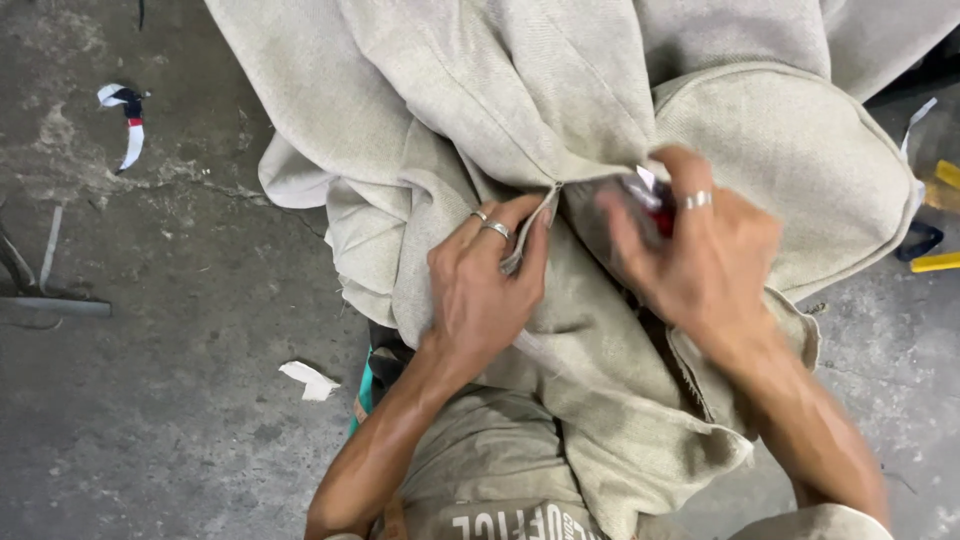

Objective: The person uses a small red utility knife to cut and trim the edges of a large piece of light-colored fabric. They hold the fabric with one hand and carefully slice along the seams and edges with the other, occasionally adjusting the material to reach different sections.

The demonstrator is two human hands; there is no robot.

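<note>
A small red and white label or tag (652, 200) shows at the fingertips of the right hand (690, 240), against the beige fabric; it is blurred, so its shape is unclear. A white, black and red strip like a torn label (128, 120) lies on the concrete floor (180, 400) at upper left. A small white paper scrap (310, 380) lies on the floor by the left forearm.

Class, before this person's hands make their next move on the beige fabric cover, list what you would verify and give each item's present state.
1. Left hand pinching the seam edge of the beige fabric cover: ok.
2. Right hand holding a small red and white object: ok, but what it is: cannot tell, blurred.
3. Cover resting on the person's lap: ok.
4. Part of the cover off the concrete floor: not ok, a fold reaches it at left.
5. Floor free of scraps: not ok, white scrap lies nearby.
</note>
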